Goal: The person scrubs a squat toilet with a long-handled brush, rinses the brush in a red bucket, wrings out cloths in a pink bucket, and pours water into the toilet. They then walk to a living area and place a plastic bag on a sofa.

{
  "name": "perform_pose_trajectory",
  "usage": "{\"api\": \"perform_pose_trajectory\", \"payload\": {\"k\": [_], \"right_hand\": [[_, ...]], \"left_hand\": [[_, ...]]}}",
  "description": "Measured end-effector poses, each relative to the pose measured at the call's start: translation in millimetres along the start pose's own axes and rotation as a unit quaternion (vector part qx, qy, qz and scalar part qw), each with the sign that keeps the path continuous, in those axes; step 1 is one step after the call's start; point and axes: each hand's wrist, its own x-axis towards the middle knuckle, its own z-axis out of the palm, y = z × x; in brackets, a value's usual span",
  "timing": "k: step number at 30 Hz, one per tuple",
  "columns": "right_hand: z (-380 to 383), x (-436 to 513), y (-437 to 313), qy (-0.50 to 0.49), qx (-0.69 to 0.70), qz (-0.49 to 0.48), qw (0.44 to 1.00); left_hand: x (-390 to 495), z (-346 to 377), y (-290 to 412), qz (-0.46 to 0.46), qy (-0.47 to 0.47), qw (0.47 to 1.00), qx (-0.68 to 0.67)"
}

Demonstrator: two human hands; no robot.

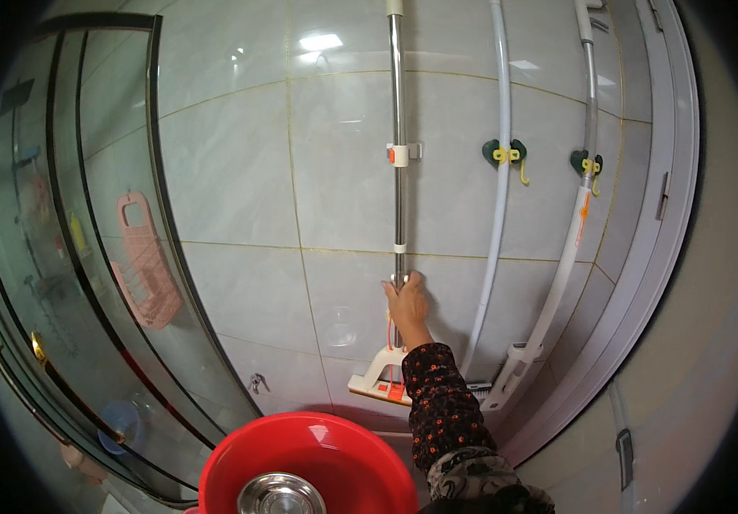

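Observation:
My right hand (409, 310), in a dark floral sleeve, reaches up to the wall and grips the lower metal pole of a squeeze mop (398, 205). Its thumb is left of the pole and its fingers are at the right, beside small white fittings. The mop hangs upright in a wall clip (415, 151). Below the hand is its white and orange head (378, 385), partly hidden by my sleeve. My left hand is out of view. A red plastic basin (369, 450) stands below the mop, with a round stainless steel bowl (281, 493) in it.
Two more long-handled tools, a pale blue pole (497, 218) and a white-handled one (555, 276), hang from green and yellow clips at the right. A glass shower enclosure (157, 128) with a black frame is at left, a white door frame (671, 212) at right. A small metal valve (257, 383) juts from the wall.

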Motion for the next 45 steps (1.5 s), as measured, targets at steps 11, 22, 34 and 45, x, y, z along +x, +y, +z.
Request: {"api": "perform_pose_trajectory", "payload": {"k": [11, 22, 34, 45], "right_hand": [[4.0, 11.0, -0.7, 0.045, 0.181, -0.042, 0.982], [-6.7, 23.9, -38.2, 0.017, 0.261, -0.061, 0.963], [2.5, 31.4, -30.1, 0.042, 0.210, -0.018, 0.977], [15.9, 45.1, -23.0, 0.038, 0.171, -0.013, 0.985]], "left_hand": [[-35.2, 7.1, 29.0, -0.020, 0.049, 0.999, 0.001], [-8.8, 3.6, -16.2, 0.039, 0.083, 0.993, 0.071], [30.3, 30.5, -33.9, 0.064, 0.003, 0.998, -0.001], [11.7, 20.7, -30.7, 0.026, -0.005, 1.000, -0.008]]}}
